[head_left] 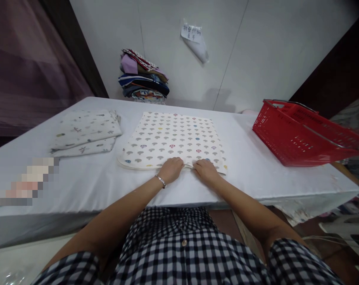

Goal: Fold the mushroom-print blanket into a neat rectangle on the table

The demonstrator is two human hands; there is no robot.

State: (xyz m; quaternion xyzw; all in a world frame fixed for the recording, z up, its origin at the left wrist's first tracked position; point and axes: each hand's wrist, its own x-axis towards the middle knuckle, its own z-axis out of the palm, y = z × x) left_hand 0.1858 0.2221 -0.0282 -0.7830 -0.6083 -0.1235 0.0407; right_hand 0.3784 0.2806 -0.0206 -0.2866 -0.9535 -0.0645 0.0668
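Observation:
A folded white cloth with a mushroom print (176,134) lies flat in front of me, its layers showing along the near edge. My left hand (171,169), with a bracelet at the wrist, is closed on the middle of that near edge. Just right of it, my right hand (206,170) grips the same edge, fingers curled over the fabric. Between the two hands the edge is slightly raised. Both thumbs are hidden from view.
Another folded printed cloth (84,132) lies on the white-covered table (241,174) at the left, near a blurred-out patch. A red plastic basket (304,134) stands at the right. Against the wall sits a stack of folded fabrics (143,79), left of a taped paper note (192,35).

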